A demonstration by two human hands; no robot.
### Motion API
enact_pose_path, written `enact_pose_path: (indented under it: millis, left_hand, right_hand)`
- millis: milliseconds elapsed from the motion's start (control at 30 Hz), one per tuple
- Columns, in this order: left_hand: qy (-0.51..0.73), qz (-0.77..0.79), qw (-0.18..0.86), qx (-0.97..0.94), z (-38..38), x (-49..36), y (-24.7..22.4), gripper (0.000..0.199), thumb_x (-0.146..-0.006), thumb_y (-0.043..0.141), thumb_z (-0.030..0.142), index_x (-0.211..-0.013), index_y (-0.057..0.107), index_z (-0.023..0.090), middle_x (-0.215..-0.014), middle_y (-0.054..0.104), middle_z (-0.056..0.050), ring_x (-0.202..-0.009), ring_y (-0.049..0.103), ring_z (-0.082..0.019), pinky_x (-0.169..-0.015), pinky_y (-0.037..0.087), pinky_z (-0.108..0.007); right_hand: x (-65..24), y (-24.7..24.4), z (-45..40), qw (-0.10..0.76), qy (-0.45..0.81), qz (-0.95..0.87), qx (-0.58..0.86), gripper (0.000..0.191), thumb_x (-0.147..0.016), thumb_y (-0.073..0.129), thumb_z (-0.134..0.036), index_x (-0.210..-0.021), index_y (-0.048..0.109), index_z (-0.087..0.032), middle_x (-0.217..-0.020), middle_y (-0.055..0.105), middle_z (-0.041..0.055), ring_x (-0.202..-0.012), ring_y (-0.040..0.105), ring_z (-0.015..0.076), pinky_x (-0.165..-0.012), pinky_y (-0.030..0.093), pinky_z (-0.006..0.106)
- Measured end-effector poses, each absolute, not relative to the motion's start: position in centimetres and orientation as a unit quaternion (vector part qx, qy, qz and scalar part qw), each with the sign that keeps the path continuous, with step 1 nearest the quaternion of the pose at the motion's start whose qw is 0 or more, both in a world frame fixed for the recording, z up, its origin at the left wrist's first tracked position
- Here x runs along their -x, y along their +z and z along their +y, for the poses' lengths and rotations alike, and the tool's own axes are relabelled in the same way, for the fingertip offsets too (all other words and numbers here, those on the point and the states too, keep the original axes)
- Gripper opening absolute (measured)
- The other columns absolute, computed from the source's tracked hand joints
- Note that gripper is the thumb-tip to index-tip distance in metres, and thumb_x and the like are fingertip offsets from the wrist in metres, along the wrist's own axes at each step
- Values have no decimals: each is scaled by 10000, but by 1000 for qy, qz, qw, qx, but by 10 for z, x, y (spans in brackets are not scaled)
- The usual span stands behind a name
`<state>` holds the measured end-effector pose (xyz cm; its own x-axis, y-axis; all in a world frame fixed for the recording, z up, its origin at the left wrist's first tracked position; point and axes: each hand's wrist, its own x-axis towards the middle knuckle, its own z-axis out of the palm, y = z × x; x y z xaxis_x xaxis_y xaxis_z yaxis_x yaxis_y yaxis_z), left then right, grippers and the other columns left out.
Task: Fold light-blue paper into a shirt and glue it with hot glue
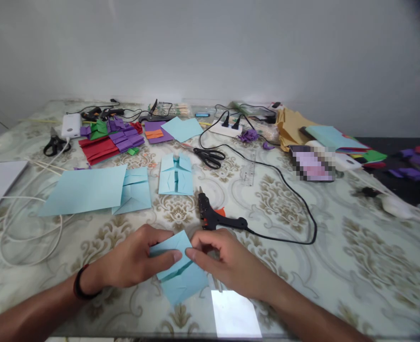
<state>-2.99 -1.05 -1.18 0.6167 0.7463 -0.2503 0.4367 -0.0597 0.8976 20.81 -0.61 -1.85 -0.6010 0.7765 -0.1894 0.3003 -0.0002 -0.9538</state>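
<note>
A folded light-blue paper [185,282] is held between both hands near the table's front edge, with a crease gap across its middle. My left hand [138,256] grips its left side, the thumb lying on top. At the upper right edge, my right hand [227,259] pinches the same paper between thumb and fingers. Just beyond, a black glue gun [213,213] with an orange trigger lies on its side. Another folded light-blue paper [176,175] rests farther back. To the left, a flat light-blue sheet [89,190] partly covers a creased light-blue piece [133,192].
Black scissors [210,156], a clear ruler [248,168] and a white power strip [226,127] lie farther back. Purple and red folded papers [113,140] sit back left, near other scissors [56,143]. A phone [311,164] lies right; a black cord [302,199] curves across the table.
</note>
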Motion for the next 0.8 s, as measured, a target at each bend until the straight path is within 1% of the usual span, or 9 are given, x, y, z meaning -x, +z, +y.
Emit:
enact_pose_path:
  millis: [100,200,267,333,467,633,733,800]
  left_hand:
    - [149,411,520,-734,-11,29,-13,344,-1040,531,413,-798,585,175,-691,442,41,-645,388,-109,-586,334,-222]
    - [163,405,493,-752,-11,28,-13,391,-1036,543,399,-717,499,177,-656,377,52,-623,350,-103,-579,304,-231]
    - [174,405,492,-750,-11,28,-13,423,-1028,564,404,-687,462,177,-642,341,58,-609,325,-99,-563,281,-234]
    - [180,404,517,-733,-11,29,-12,443,-1020,581,418,-673,450,176,-635,327,60,-597,309,-94,-544,267,-231]
    - [188,399,572,-691,-10,31,-13,409,-1009,600,432,-706,527,167,-644,404,53,-592,342,-90,-531,288,-220]
    - [202,409,580,-675,-9,32,-15,387,-991,637,441,-731,625,154,-645,466,43,-596,375,-93,-549,326,-215]
    - [221,421,577,-664,-9,32,-17,392,-982,646,471,-762,672,147,-679,552,16,-629,454,-110,-584,388,-220]
    - [238,425,579,-654,-9,32,-19,383,-984,643,481,-811,712,145,-752,631,-14,-686,522,-131,-634,448,-230]
  right_hand:
    - [-207,-18,-7,212,570,-691,390,301,-947,650,-302,-704,508,-194,-633,478,-57,-592,422,97,-538,311,229]
    - [-208,-18,-8,229,557,-709,366,304,-940,649,-259,-697,477,-199,-618,447,-70,-572,396,89,-528,294,229]
    - [-208,-17,-9,243,550,-716,354,311,-949,643,-261,-697,469,-201,-607,428,-75,-560,385,85,-529,290,231]
    - [-209,-17,-9,262,546,-716,347,320,-965,637,-292,-703,478,-202,-610,430,-73,-563,393,87,-541,298,233]
    - [-209,-19,-9,302,549,-692,358,351,-988,631,-370,-710,497,-202,-639,469,-55,-600,422,100,-567,324,236]
    - [-210,-18,-8,313,520,-701,375,355,-983,643,-363,-704,489,-206,-628,472,-53,-590,429,103,-549,319,235]
    - [-211,-15,-7,318,491,-717,380,351,-997,608,-346,-704,472,-210,-622,461,-55,-569,418,99,-529,302,236]
    - [-212,-13,-6,321,473,-727,381,351,-1003,594,-328,-700,459,-212,-617,453,-59,-559,412,96,-529,303,236]
